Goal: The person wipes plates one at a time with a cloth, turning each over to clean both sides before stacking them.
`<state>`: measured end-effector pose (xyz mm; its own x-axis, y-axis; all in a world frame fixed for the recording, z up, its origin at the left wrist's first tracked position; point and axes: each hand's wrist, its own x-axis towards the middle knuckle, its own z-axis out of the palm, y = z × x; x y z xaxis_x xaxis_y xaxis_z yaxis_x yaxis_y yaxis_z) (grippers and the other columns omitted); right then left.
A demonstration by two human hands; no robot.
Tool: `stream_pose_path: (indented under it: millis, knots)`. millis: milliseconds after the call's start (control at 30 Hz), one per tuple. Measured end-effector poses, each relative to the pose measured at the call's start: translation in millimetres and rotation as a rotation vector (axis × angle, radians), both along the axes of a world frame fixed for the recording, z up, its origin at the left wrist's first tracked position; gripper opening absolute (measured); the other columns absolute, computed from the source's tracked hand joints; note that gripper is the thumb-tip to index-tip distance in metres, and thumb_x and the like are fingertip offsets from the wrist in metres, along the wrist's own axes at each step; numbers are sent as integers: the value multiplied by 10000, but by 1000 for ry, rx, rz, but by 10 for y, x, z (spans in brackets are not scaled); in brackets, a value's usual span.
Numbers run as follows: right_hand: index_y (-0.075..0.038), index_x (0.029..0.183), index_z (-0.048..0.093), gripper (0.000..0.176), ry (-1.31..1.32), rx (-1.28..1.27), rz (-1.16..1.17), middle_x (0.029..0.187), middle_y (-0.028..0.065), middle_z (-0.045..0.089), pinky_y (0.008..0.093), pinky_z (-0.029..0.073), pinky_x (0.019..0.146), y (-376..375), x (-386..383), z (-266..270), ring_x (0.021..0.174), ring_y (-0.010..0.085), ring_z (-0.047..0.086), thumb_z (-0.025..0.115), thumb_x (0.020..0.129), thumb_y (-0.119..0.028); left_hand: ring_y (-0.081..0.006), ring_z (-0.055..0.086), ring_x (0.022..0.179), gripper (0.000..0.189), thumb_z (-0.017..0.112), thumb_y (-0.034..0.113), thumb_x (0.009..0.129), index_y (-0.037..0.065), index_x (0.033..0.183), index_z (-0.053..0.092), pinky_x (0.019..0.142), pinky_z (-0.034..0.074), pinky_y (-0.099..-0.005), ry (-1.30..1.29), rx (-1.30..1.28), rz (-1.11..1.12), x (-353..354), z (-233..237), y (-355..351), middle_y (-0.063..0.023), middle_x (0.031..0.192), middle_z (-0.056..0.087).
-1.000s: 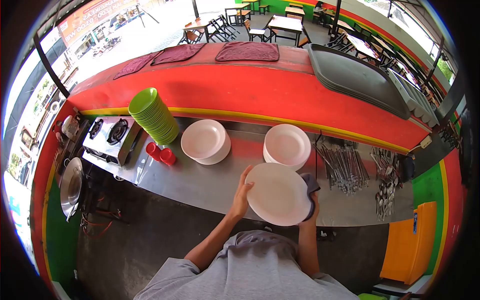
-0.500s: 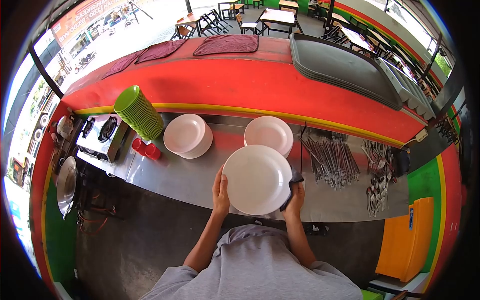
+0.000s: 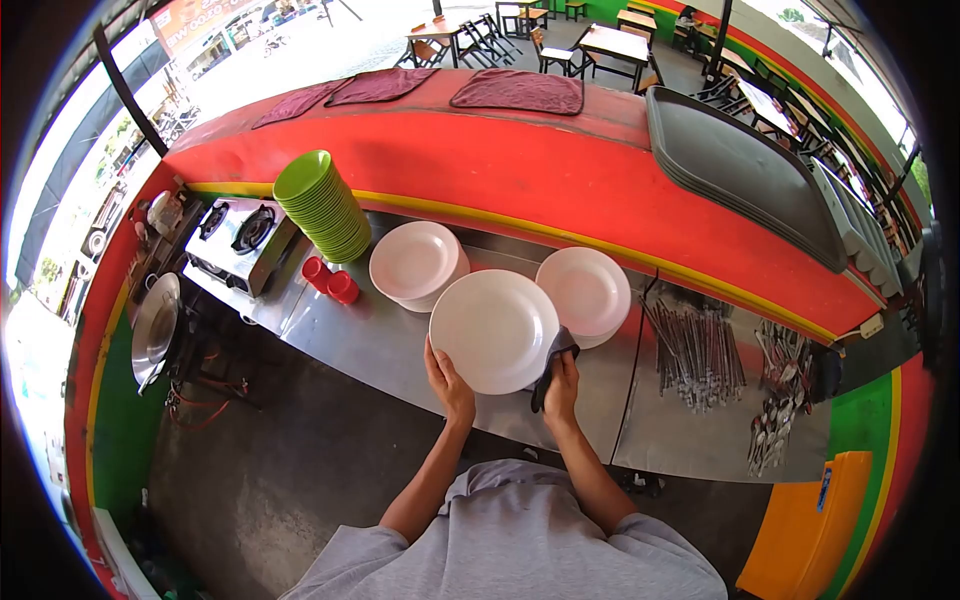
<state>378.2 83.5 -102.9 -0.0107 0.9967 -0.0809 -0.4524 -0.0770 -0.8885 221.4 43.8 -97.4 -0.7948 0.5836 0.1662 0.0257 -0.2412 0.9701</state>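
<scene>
Between my hands I hold a white plate point(image 3: 492, 332) over the steel counter, its upper face toward me. My left hand point(image 3: 449, 382) grips the lower left rim. At the right rim my right hand point(image 3: 562, 388) clasps the plate through a dark cloth point(image 3: 556, 366). Behind the held plate, one stack of white plates point(image 3: 416, 262) stands to the left and another stack of white plates point(image 3: 585, 292) to the right. The held plate overlaps the near edges of both stacks in view.
On the steel counter point(image 3: 345, 350) are green plates point(image 3: 322, 205) in a tall leaning stack, red cups point(image 3: 330, 280), a gas stove point(image 3: 238, 240), chopsticks point(image 3: 697, 350) and spoons point(image 3: 775, 430). Dark trays point(image 3: 745, 170) and maroon cloths point(image 3: 518, 90) lie on the red ledge point(image 3: 430, 150).
The plate in my hands has moved forward and left, from in front of the right stack toward the left stack. The view has turned slightly to the left.
</scene>
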Motion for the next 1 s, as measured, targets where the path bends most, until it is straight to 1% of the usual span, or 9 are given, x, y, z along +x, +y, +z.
stream_pose_path:
  millis: [100, 233, 400, 500, 600, 667, 767, 900, 1000]
  knots:
    - [14, 1364, 526, 356, -40, 43, 15, 1286, 71, 594, 293, 388, 1025, 163, -305, -111, 1180, 150, 529, 402, 1047, -95, -207, 518, 1258, 486, 382, 272, 1100, -27, 1483, 372, 1059, 403, -326, -31, 32, 65, -181, -100, 135, -148, 1404, 523]
    - [21, 1401, 509, 391, 4, 60, 9, 1316, 77, 592, 287, 369, 1042, 383, -781, -223, 1207, 161, 519, 421, 1033, -78, -212, 526, 1248, 484, 385, 251, 1097, -28, 1491, 354, 1052, 408, -326, -27, -5, 169, -488, -246, 256, -152, 1402, 523]
    - [1, 1460, 453, 423, -86, 26, 41, 1401, 69, 547, 293, 362, 1073, 632, -1272, -491, 1258, 161, 500, 418, 1052, -106, -222, 534, 1238, 477, 381, 221, 1091, -31, 1493, 347, 1044, 413, -328, -64, -31, 239, -849, -376, 420, -161, 1396, 524]
    - [34, 1227, 571, 274, -118, 140, -18, 1110, 67, 600, 299, 403, 938, 660, -1584, -444, 1038, 160, 535, 445, 1016, -89, -229, 535, 1239, 477, 381, 216, 1088, -34, 1492, 346, 1043, 416, -332, -73, -69, 289, -1030, -391, 530, -168, 1389, 528]
    - [43, 1160, 563, 236, -83, 156, -55, 1026, 68, 576, 303, 407, 895, 747, -1870, -677, 977, 163, 529, 446, 1013, -101, -246, 534, 1246, 483, 384, 220, 1086, -35, 1494, 343, 1048, 414, -340, -68, -56, 300, -1246, -552, 660, -179, 1394, 527]
    - [51, 1195, 551, 262, -143, 172, -58, 1075, 93, 590, 313, 406, 916, 775, -1992, -801, 1009, 183, 538, 448, 1012, -106, -266, 532, 1259, 489, 384, 225, 1085, -34, 1498, 338, 1055, 411, -348, -49, -94, 313, -1340, -568, 716, -191, 1410, 519]
    - [69, 1255, 520, 321, -170, 182, -72, 1164, 142, 597, 334, 398, 956, 795, -2172, -684, 1065, 225, 546, 459, 1011, -131, -301, 531, 1278, 493, 382, 222, 1082, -24, 1507, 332, 1057, 414, -364, -47, -180, 321, -1449, -509, 787, -211, 1430, 512]
    - [95, 1326, 462, 421, -251, 65, -53, 1245, 207, 585, 355, 380, 999, 776, -2325, -219, 1113, 276, 544, 486, 1012, -184, -349, 549, 1270, 504, 387, 211, 1074, -6, 1522, 310, 1049, 425, -394, -10, -237, 307, -1640, -631, 941, -239, 1433, 511]
    - [125, 1401, 395, 553, -207, 21, -35, 1378, 253, 516, 355, 336, 1081, 886, -2477, -371, 1263, 308, 496, 513, 1019, -257, -374, 556, 1264, 531, 404, 199, 1060, 4, 1537, 276, 1051, 425, -409, -26, -284, 266, -1707, -471, 1006, -256, 1438, 504]
